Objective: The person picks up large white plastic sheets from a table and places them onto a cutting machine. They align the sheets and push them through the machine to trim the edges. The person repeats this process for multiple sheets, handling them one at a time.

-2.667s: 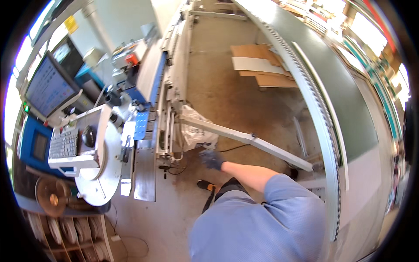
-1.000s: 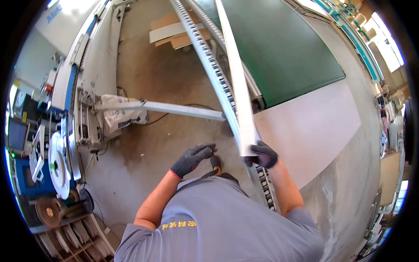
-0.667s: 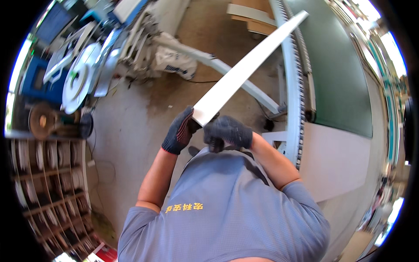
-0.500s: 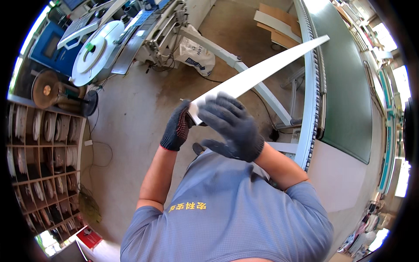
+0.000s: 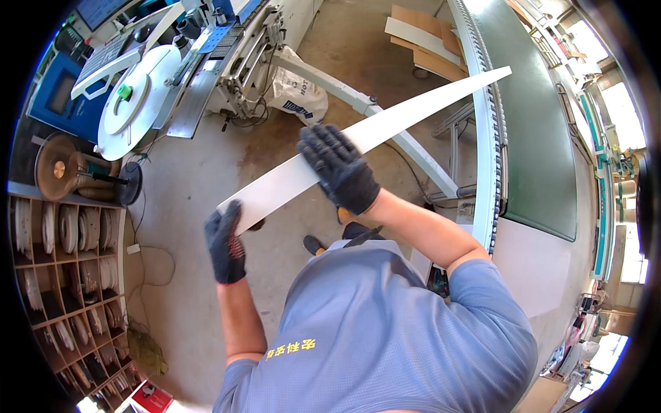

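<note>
A long white board [image 5: 270, 194] slants from lower left to upper right in front of me, its far part lying over the conveyor's side rail. My left hand [image 5: 226, 241], in a dark knit glove with red dots on the palm side, grips the near left end, thumb on top; the fingers beneath are hidden. My right hand [image 5: 337, 167], in a matching dark glove, rests across the upper face of the board with fingers stretched out past its far edge. Its thumb cannot be seen clearly.
A green conveyor belt [image 5: 533, 144] with a pale metal side rail [image 5: 485, 124] runs along the right. At upper left stands a machine with a white reel [image 5: 131, 110]. A wooden shelf of rolls [image 5: 62, 256] is at left; a white sack [image 5: 297, 93] and cardboard [image 5: 430, 38] lie beyond.
My left hand has moved left and down with the board's near end. The right hand, formerly near that end, now lies farther along the board, and more of the board shows between my hands.
</note>
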### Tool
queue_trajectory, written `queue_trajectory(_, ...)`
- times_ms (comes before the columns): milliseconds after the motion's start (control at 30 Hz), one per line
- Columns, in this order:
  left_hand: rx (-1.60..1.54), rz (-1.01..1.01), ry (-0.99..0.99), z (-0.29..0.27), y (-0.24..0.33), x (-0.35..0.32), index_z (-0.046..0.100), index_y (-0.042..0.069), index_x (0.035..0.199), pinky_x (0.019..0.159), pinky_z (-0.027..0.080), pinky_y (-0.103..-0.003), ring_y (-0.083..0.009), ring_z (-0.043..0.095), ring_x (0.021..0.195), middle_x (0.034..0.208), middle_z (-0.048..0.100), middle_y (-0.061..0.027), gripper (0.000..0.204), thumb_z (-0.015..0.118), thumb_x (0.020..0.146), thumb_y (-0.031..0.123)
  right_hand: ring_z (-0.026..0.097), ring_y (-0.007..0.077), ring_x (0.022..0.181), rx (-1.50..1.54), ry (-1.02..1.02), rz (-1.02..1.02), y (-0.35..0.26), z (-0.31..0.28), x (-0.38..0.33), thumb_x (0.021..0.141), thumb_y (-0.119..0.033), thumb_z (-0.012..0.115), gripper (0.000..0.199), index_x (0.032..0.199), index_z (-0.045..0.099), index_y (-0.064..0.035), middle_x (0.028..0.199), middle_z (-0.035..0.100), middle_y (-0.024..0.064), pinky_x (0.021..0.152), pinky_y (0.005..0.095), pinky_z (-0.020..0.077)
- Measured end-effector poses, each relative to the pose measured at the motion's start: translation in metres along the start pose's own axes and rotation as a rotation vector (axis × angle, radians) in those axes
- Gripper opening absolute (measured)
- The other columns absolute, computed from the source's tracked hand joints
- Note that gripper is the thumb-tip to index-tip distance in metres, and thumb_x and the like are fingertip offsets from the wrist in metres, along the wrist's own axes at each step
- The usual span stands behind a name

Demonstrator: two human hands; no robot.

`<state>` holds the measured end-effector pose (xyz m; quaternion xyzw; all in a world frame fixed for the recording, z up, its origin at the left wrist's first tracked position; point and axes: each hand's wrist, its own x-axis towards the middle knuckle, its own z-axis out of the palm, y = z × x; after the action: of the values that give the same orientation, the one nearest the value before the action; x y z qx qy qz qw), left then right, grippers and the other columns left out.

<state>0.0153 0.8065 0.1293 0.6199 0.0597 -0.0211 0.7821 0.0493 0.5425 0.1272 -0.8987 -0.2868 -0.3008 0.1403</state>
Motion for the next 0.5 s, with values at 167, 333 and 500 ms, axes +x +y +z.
queue_trajectory(167, 0.249, 0.077, 0.21, -0.094, 0.046, 0.011, 0.06, 0.006, 0.085, 0.051, 0.04, -0.029, -0.0136, 0.052, 0.054, 0.067, 0.058, -0.0032, 0.033, 0.059, 0.093, 0.038, 0.05, 0.0342, 0.127, -0.128, 0.067, 0.145, 0.133, -0.008, -0.036, 0.074, 0.002, 0.054, 0.057, 0.131, 0.054, -0.0011, 0.134, 0.054, 0.0183, 0.11, 0.0461, 0.037)
queue_trajectory(333, 0.123, 0.0, 0.476, -0.289, 0.104, 0.005, 0.061, 0.001, 0.119, 0.085, 0.051, -0.038, -0.0229, 0.06, 0.105, 0.114, 0.064, -0.0106, 0.042, 0.067, 0.089, 0.03, 0.048, 0.0322, 0.129, -0.247, -0.014, 0.295, 0.271, -0.035, -0.099, 0.074, -0.001, 0.056, 0.062, 0.136, 0.049, -0.0051, 0.139, 0.05, 0.016, 0.11, 0.0419, 0.0376)
queue_trajectory(500, -0.054, 0.229, 0.927, -0.382, 0.077, 0.001, 0.057, 0.003, 0.129, 0.097, 0.042, -0.035, -0.0233, 0.058, 0.112, 0.124, 0.061, -0.0114, 0.05, 0.065, 0.091, 0.034, 0.049, 0.033, 0.123, -0.264, -0.202, 0.337, 0.337, -0.039, -0.13, 0.069, 0.0, 0.058, 0.058, 0.127, 0.055, -0.0075, 0.127, 0.056, 0.0146, 0.11, 0.044, 0.036)
